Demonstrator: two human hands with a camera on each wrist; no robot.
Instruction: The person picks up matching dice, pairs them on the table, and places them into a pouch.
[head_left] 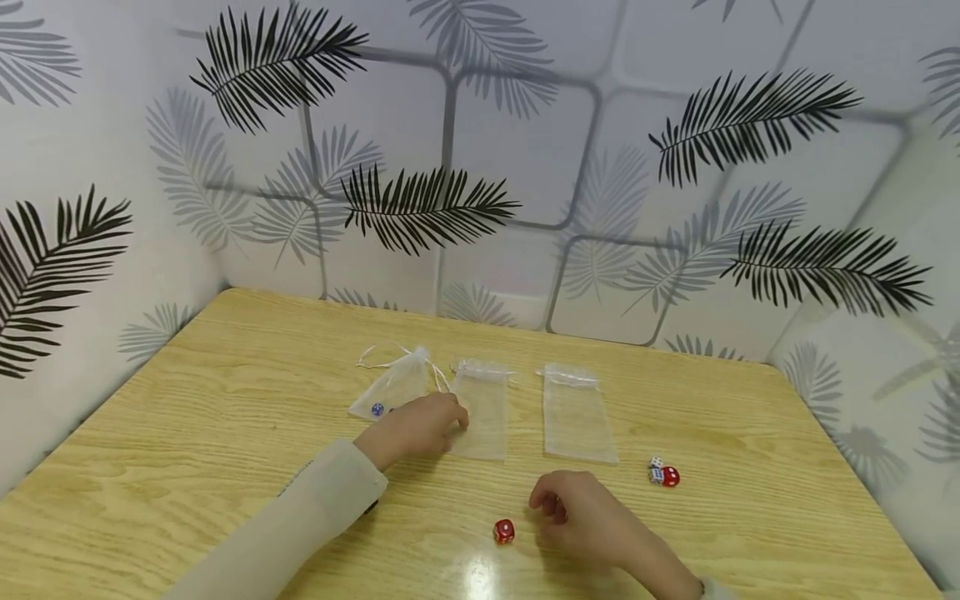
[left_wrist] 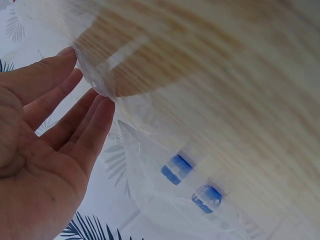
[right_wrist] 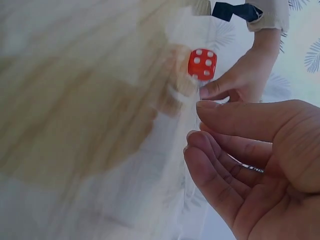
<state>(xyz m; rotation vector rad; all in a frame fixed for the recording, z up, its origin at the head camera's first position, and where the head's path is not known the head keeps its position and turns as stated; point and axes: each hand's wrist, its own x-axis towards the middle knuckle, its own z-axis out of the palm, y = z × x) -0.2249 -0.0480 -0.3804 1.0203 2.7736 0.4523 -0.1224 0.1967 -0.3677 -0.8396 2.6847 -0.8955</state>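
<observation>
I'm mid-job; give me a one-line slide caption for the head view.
Left hand at the middle sheer drawstring pouch, right hand beside a lone red die on a wood-grain table.

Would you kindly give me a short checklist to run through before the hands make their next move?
1. Right hand free: ok, it holds nothing.
2. Lone red die picked up: not ok, it sits on the table, left of that hand.
3. Left hand pinching the middle bag: cannot tell; it is at the bag's left side.
4. Middle bag free of dice: ok, none show through.
5. Blue dice inside the left bag: ok, two show through.
</observation>
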